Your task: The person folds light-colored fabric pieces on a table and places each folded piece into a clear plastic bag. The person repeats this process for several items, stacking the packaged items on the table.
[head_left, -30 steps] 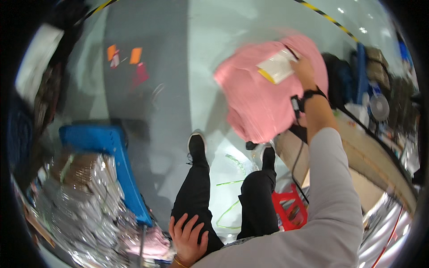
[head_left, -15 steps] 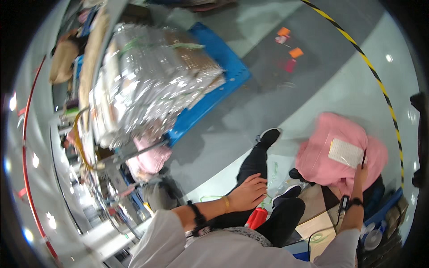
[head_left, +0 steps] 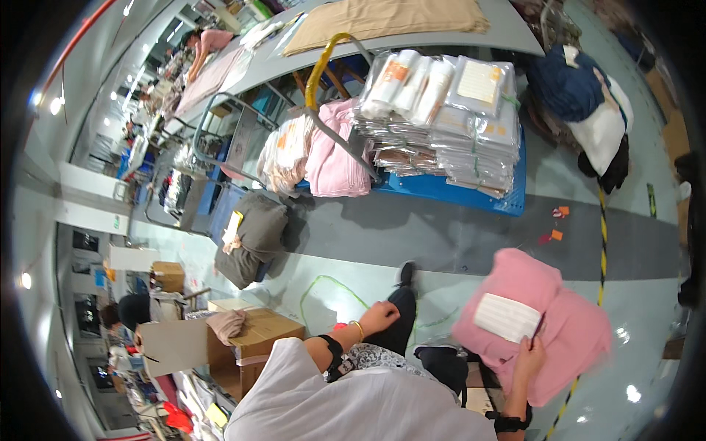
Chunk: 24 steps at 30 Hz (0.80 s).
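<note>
A bundle of pink fabric lies on the right, folded into bulky lobes. On top of it is a white sheet of paper with printed lines. My right hand is closed at the lower right corner of the sheet. A thin dark pen-like stick juts up from its fingers; its exact kind is too small to tell. My left hand rests on my dark-trousered thigh, fingers loosely bent and nothing in them.
Ahead, a blue platform cart with a yellow-gripped handle carries stacked plastic-wrapped packages and pink cloth. A dark grey bundle sits left of it. An open cardboard box stands lower left; orange scraps lie on the floor.
The view has swung left, bringing the cart handle, long table and cardboard box into sight. My left hand stays on my thigh; my right hand remains at the paper on the pink fabric.
</note>
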Available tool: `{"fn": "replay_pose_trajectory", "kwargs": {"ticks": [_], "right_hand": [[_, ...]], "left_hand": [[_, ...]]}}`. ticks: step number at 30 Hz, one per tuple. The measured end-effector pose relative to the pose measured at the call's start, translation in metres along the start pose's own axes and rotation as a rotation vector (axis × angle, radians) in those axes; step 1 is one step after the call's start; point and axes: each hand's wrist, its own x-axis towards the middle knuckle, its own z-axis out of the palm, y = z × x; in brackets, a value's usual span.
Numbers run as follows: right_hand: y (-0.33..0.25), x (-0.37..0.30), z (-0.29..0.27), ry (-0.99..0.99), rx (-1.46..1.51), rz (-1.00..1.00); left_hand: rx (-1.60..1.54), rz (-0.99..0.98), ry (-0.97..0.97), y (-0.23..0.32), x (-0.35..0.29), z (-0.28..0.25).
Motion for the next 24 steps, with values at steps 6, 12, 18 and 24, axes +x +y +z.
{"fn": "replay_pose_trajectory", "kwargs": {"ticks": [6, 12, 18, 24], "right_hand": [[-0.228, -0.017, 0.049, -0.358, 0.317, -0.064], [-0.414, -0.045, 0.153, -0.816, 0.29, -0.122], [-0.541, -0.062, 0.264, -1.104, 0.168, -0.566], [-0.671, -0.047, 0.373, -1.233, 0.205, -1.014]], "left_hand": [[-0.786, -0.504, -0.055, -0.028, 0.026, -0.038], [-1.391, -0.626, 0.438, -0.133, -0.002, -0.111], [-1.639, -0.625, 0.896, -0.234, -0.076, -0.193], [-1.848, -0.609, 1.137, -0.238, -0.091, -0.244]]}}
